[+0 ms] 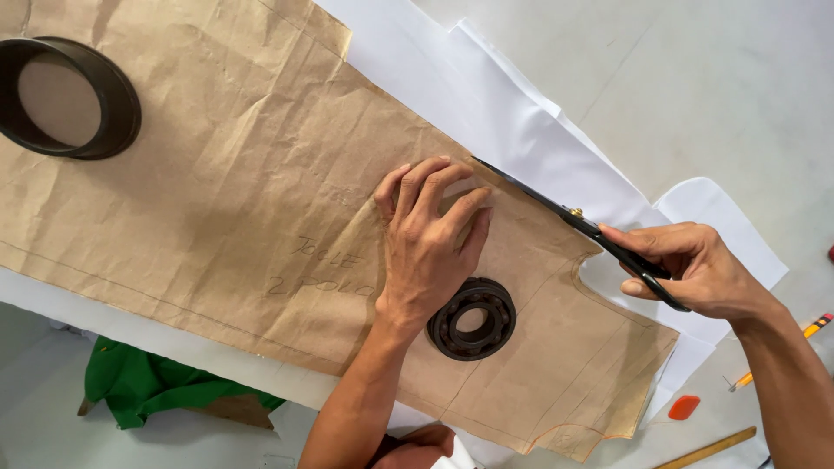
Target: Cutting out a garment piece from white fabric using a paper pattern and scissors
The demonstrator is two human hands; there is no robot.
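Observation:
A large creased brown paper pattern [234, 182] lies over white fabric [512, 122] on a pale table. My left hand [430, 243] presses flat on the pattern near its far edge, fingers spread. My right hand [695, 269] grips black scissors [573, 221], whose blades run along the pattern's edge toward my left fingertips, cutting the white fabric. A dark metal bearing ring [472, 319] rests on the pattern just beside my left wrist.
A large black ring [65, 95] weighs down the pattern at the upper left. Green cloth [148, 382] hangs below the table edge. An orange chalk piece [684, 407], a pencil [804, 334] and a wooden ruler [704, 449] lie at the lower right.

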